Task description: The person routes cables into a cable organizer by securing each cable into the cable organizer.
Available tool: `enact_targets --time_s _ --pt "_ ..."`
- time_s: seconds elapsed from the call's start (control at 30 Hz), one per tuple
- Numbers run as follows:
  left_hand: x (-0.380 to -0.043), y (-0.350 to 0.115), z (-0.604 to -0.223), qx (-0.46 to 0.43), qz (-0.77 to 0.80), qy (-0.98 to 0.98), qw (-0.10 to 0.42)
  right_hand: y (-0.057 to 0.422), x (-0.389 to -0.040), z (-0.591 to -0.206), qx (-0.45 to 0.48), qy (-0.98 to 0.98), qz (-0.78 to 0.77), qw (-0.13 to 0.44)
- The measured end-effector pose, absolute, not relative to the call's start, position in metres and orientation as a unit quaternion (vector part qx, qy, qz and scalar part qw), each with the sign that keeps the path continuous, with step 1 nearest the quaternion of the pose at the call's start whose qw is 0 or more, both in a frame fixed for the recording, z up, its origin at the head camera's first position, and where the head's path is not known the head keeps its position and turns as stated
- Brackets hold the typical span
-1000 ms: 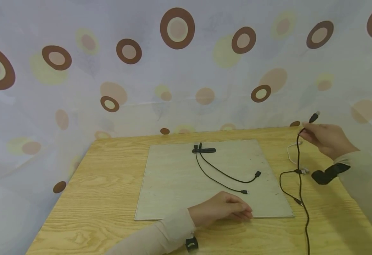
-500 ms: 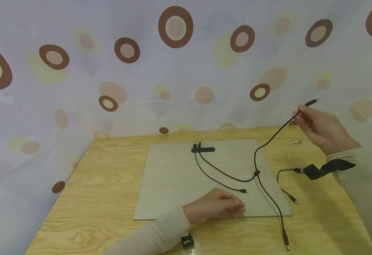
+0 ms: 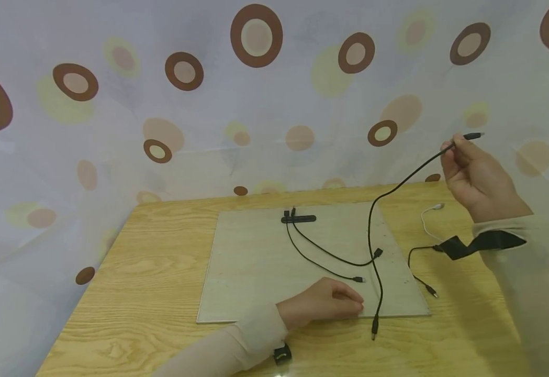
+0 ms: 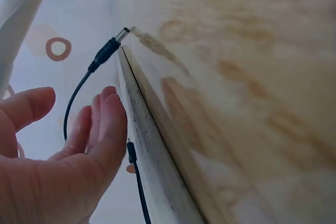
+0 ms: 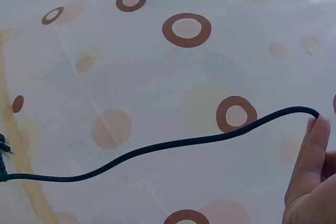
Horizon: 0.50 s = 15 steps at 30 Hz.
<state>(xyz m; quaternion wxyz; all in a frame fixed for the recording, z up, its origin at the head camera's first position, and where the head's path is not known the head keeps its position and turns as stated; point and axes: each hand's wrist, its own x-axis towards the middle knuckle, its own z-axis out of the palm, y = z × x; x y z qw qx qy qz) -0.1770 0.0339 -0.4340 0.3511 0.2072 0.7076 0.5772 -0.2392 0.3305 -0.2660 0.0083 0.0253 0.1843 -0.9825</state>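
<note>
At the upper right of the head view, my right hand point(image 3: 483, 180) pinches a black cable point(image 3: 396, 187) just below one plug point(image 3: 473, 136). From there the cable sags left across the board point(image 3: 246, 272), its lower end a barrel plug point(image 3: 374, 327) by the front edge. The left wrist view shows that barrel plug point(image 4: 107, 52) close beyond my left hand point(image 4: 58, 177). That hand lies at the board's front edge, fingers relaxed and holding nothing. In the right wrist view the cable point(image 5: 173, 144) runs to the fingertips of my right hand point(image 5: 310, 182).
On the board, two more black cables point(image 3: 321, 243) pass over a black strip point(image 3: 305, 219) at the back. Right of the board lie a short black cable point(image 3: 413, 262) and a white cable point(image 3: 423, 222). A patterned sheet point(image 3: 208, 131) hangs behind the wooden table point(image 3: 147, 256).
My right hand has risen, lifting the black cable. The cable's hanging part has swung left over the board, and its lower plug has come near my left hand. The left hand stays almost in place.
</note>
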Motion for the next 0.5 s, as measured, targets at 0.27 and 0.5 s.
enact_targets --time_s 0.27,0.5 --pt "-0.175 0.052 -0.430 0.289 0.409 0.825 0.262 0.327 -0.237 -0.265 0.025 0.157 -0.987 0.010" --pt "-0.168 0.066 -0.430 0.334 0.334 0.855 0.215 0.323 -0.238 -0.269 0.024 0.160 -0.987 0.009"
